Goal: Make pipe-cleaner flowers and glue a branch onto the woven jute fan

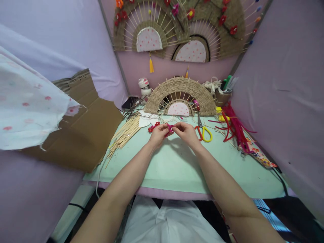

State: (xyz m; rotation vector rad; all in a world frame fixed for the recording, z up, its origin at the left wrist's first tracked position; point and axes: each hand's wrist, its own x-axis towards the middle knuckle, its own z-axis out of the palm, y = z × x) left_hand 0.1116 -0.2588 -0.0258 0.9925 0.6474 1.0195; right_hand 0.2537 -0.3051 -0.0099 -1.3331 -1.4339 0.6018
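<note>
My left hand (159,135) and my right hand (187,132) meet over the middle of the table, both with fingers pinched. Between them is a small magenta pipe-cleaner flower (170,128), partly covered by the fingertips. Just beyond my left hand lie red pipe-cleaner flowers (153,127). Close to the right of my right hand rest scissors (207,135) with one yellow and one red handle loop, blades pointing away. Behind both hands a half-round woven fan (182,83) stands upright, with a dotted white cloth centre.
Thin wooden sticks (124,136) lie left on the pale green table (174,175). Cardboard (86,131) and dotted cloth (27,104) jut in at left. Red and magenta pipe cleaners (235,126) and a floral glue gun (260,157) lie right. A pen cup (222,97) stands behind.
</note>
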